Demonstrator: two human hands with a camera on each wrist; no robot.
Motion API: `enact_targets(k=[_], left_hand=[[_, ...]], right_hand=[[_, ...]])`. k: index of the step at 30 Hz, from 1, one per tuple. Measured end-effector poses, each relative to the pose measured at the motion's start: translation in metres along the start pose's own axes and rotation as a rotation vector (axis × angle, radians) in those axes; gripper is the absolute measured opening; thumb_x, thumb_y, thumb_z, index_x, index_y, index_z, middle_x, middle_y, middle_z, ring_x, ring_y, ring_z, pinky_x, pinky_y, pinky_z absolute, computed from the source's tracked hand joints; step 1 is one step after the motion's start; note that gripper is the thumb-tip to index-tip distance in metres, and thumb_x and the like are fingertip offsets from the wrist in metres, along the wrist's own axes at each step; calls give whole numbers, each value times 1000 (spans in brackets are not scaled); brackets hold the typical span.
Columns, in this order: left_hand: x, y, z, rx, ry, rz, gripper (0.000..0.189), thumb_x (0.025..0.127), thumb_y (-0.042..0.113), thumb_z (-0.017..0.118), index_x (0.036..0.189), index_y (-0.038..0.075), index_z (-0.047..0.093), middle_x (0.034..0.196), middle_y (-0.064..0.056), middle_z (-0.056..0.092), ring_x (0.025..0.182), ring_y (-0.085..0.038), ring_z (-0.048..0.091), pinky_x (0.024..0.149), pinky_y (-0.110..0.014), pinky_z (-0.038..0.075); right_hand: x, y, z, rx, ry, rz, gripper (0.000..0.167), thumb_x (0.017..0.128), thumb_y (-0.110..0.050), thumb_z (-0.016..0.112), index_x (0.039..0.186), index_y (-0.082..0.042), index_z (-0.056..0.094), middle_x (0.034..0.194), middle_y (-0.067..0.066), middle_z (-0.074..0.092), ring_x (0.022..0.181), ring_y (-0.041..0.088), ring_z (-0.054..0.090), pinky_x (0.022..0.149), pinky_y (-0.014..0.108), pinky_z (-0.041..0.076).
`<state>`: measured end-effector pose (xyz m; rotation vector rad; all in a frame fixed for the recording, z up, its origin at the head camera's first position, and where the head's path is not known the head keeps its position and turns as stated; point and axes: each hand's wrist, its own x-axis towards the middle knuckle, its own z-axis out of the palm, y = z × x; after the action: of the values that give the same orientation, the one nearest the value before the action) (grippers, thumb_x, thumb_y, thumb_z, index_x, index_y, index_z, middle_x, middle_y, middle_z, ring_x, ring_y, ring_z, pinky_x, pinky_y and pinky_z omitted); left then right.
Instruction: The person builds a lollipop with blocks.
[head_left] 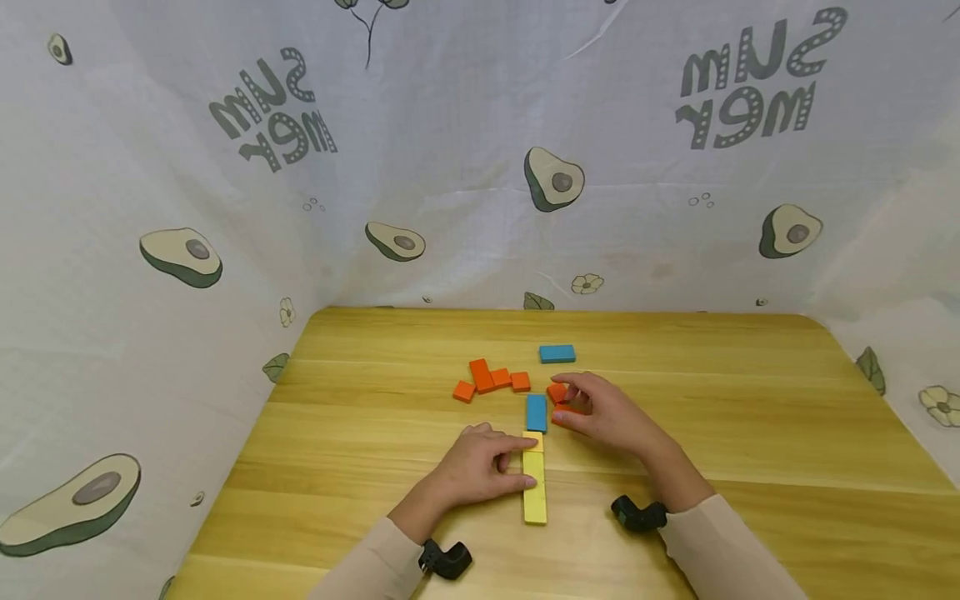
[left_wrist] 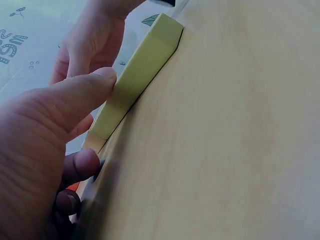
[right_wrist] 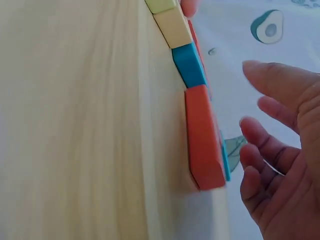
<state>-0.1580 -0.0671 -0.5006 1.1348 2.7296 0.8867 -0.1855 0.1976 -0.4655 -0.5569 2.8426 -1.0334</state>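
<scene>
My left hand [head_left: 476, 467] rests at a long yellow block [head_left: 535, 500], its thumb touching that block. The index fingertip lies on a small light-orange block [head_left: 533, 437] at the yellow block's far end. In line beyond is a blue block [head_left: 536, 412]. My right hand [head_left: 611, 417] hovers just right of the row, thumb and fingers spread with nothing between them. Beside its fingertips lie a small orange-red block [head_left: 557, 392] and a longer orange-red block [head_left: 564, 415], partly hidden by the thumb. In the right wrist view a gap separates the hand from the red block [right_wrist: 204, 137].
Several orange-red blocks [head_left: 482, 377] lie beyond my left hand, with another blue block [head_left: 557, 354] farther back. The wooden table [head_left: 337, 417] meets a printed cloth [head_left: 472, 275] at the back and sides. Black devices [head_left: 637, 514] are strapped to both wrists.
</scene>
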Motion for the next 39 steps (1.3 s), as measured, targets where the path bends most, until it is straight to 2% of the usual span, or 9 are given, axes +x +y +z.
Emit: enact_targets(k=[4, 9, 11, 18, 26, 29, 35, 39], left_hand=[[0, -2, 0, 12, 4, -2, 51, 87, 54, 76, 133, 33, 69, 68, 18, 49, 69, 0, 37, 72, -20, 28], [0, -3, 0, 1, -2, -5, 52, 87, 55, 76, 133, 32, 69, 68, 19, 49, 69, 0, 37, 72, -19, 29], [0, -2, 1, -8, -4, -5, 52, 87, 55, 76, 133, 32, 70, 67, 19, 49, 69, 1, 37, 73, -20, 29], [0, -1, 1, -11, -3, -12, 51, 87, 54, 77, 133, 33, 69, 68, 19, 49, 69, 1, 37, 74, -20, 29], [1, -2, 1, -9, -2, -23, 52, 87, 55, 77, 133, 34, 69, 67, 19, 49, 69, 0, 37, 73, -20, 28], [1, -3, 1, -8, 0, -18, 52, 87, 55, 76, 133, 34, 69, 67, 19, 49, 69, 1, 37, 73, -20, 28], [1, -4, 2, -11, 12, 10, 51, 87, 55, 76, 133, 33, 69, 67, 19, 49, 68, 2, 37, 73, -20, 29], [4, -6, 1, -2, -8, 15, 52, 87, 56, 76, 133, 35, 69, 65, 20, 48, 66, 4, 39, 74, -19, 31]], right_hand=[[12, 0, 11, -65, 3, -47, 52, 94, -25, 75, 142, -14, 59, 119, 6, 63, 111, 26, 50, 94, 46, 44], [17, -2, 23, -124, 5, -91, 40, 98, -15, 67, 137, -23, 65, 127, 7, 60, 120, 35, 43, 94, 51, 33], [16, -3, 25, -142, 10, -92, 38, 99, -12, 63, 134, -24, 68, 131, 7, 60, 125, 37, 42, 94, 53, 33], [14, -3, 28, -166, 9, -57, 37, 98, -8, 58, 130, -22, 71, 130, 8, 61, 135, 42, 37, 101, 63, 30], [13, -2, 25, -133, 15, 24, 39, 90, -12, 65, 128, -18, 69, 136, 14, 59, 140, 47, 29, 108, 71, 22], [12, -2, 23, -134, 35, 51, 35, 89, -16, 70, 124, -15, 70, 132, 13, 63, 139, 47, 30, 109, 70, 21], [11, -4, 20, -145, 51, 105, 32, 87, -24, 77, 116, -13, 70, 112, 6, 68, 137, 43, 32, 111, 65, 21], [11, -5, 20, -160, 47, 95, 32, 86, -26, 79, 115, -14, 71, 109, 4, 68, 136, 43, 33, 110, 66, 22]])
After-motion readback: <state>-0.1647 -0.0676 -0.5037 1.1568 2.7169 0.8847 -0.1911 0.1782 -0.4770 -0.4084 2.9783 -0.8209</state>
